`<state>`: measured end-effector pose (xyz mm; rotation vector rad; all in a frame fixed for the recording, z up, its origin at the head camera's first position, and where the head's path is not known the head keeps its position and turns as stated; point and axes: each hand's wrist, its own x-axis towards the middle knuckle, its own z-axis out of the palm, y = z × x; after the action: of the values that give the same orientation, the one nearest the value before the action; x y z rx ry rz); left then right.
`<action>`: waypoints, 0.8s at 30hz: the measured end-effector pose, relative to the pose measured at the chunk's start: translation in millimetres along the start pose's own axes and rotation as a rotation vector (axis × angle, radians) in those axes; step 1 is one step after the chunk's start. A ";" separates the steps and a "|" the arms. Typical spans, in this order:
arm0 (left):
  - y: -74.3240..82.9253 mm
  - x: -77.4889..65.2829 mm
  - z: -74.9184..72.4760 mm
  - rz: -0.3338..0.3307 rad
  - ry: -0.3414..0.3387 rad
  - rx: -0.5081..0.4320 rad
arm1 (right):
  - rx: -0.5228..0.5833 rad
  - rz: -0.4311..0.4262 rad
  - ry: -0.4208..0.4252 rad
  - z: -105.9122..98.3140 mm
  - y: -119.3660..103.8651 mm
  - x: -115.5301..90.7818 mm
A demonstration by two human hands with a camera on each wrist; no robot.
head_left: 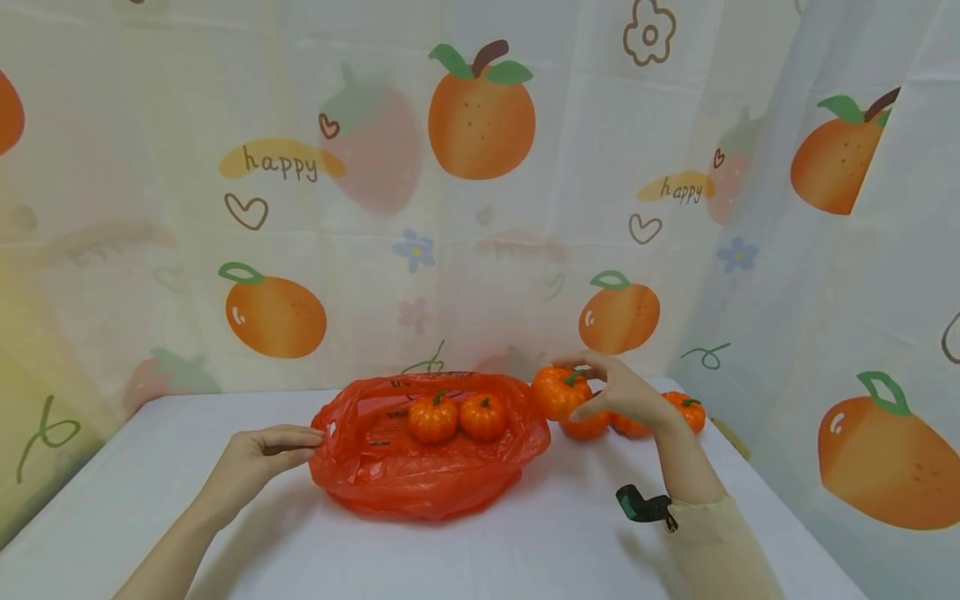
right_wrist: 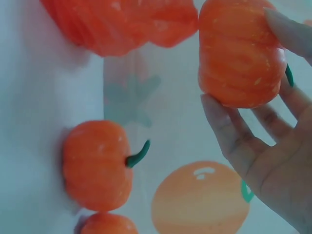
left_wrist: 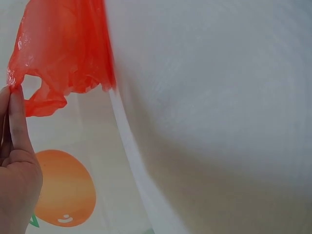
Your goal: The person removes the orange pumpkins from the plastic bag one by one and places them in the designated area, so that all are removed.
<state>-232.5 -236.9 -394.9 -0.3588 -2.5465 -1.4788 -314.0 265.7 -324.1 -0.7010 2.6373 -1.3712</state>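
Note:
A red plastic bag lies on the table with its mouth spread wide, and two small orange pumpkins with green stems sit side by side in it. My left hand pinches the bag's left edge between thumb and fingers; the left wrist view shows the fingertips on the red film beside a handle hole. Above the table at the bag's right rim, my right hand grips another small pumpkin, thumb on one side and fingers on the other.
More small pumpkins stand in a row at the back right of the white table, partly behind the right hand. A fruit-print curtain hangs along the back and right side. A dark strap sticks out from the right sleeve.

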 end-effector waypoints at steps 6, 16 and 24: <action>-1.0 -0.5 0.0 0.000 0.001 -0.005 | 0.021 -0.001 0.004 -7.5 16.8 -6.0; -1.1 -0.5 -1.3 -0.018 -0.002 0.009 | 0.020 0.029 -0.071 -19.9 39.8 -19.2; -2.8 -0.1 -1.4 -0.010 0.000 0.002 | 0.028 0.048 -0.094 -26.2 55.0 -27.6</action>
<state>-233.2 -239.4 -396.6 -0.3455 -2.5536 -1.4792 -316.4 324.6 -355.8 -0.6772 2.5406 -1.3265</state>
